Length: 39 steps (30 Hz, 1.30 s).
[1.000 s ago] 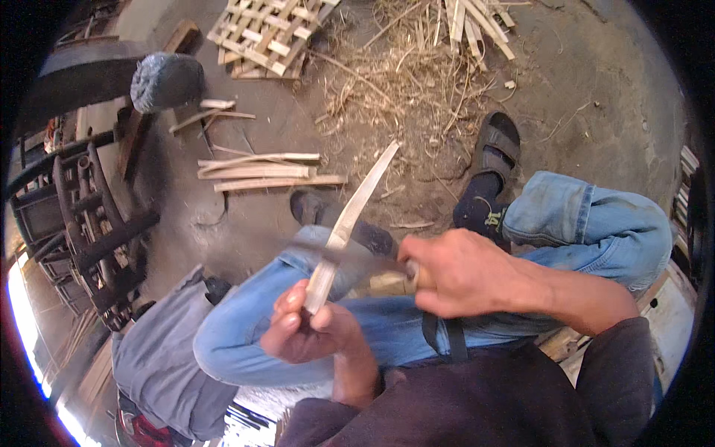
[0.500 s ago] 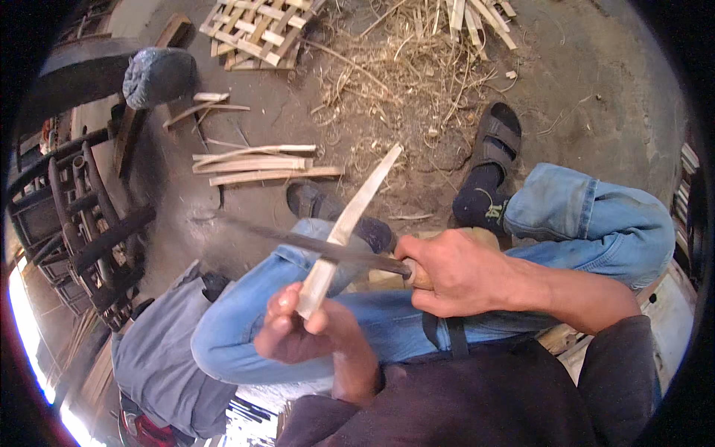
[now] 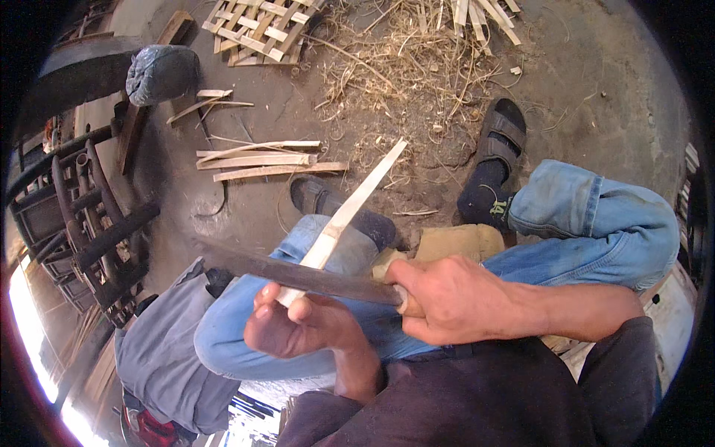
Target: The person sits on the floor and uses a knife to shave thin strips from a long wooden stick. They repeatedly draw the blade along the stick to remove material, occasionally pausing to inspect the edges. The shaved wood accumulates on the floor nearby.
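Observation:
My left hand pinches the lower end of a pale bamboo strip that slants up and away to the right. My right hand is wrapped round the wooden handle of a long, dark-bladed knife. Its blade points left and lies across the strip just above my left fingertips. Motion blurs the blade's far end. Both hands are over my lap, above the jeans.
Several split strips lie on the floor to the left. Curly shavings spread ahead, beside a woven lattice panel. Dark wooden chairs stand at the left. My sandalled foot rests right of the shavings.
The knife has come down along the strip toward my left fingers, and my right hand has moved slightly lower. My left hand still grips the strip's lower end.

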{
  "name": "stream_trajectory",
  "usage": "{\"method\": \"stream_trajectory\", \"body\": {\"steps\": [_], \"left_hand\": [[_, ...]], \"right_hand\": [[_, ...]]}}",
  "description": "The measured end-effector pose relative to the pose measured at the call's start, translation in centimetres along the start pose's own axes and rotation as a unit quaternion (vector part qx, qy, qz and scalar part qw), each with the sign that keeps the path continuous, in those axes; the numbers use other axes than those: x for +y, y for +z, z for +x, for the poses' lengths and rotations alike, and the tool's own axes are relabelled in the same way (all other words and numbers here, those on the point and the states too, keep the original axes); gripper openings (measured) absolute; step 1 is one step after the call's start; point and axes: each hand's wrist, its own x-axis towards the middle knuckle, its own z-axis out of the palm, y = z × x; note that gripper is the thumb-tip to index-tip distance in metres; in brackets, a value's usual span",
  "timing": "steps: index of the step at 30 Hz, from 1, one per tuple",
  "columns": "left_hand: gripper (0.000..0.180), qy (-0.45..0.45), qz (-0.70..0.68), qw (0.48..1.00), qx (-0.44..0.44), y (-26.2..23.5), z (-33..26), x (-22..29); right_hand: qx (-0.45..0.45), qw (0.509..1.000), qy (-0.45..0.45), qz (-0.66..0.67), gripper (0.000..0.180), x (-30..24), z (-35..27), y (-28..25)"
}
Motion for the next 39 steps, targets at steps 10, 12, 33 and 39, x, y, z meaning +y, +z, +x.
{"method": "stream_trajectory", "body": {"steps": [10,12,33,39], "left_hand": [[0.053,0.01,-0.028,0.999,-0.031,-0.3,0.2,-0.1],[0.054,0.007,-0.023,0.999,-0.038,-0.2,0.0,0.0],[0.045,-0.403,-0.313,0.854,-0.101,0.1,3.9,-2.1],[0.045,-0.305,-0.16,0.837,-0.426,0.3,-0.7,-0.7]], "right_hand": [[0.09,0.993,0.072,-0.035,0.04,4.8,1.2,1.7],[0.096,0.994,0.037,-0.035,0.039,5.6,0.9,2.2],[0.19,0.969,-0.019,0.156,0.027,2.9,8.3,-1.2],[0.231,0.919,-0.057,0.314,0.026,-2.6,9.5,-2.7]]}}
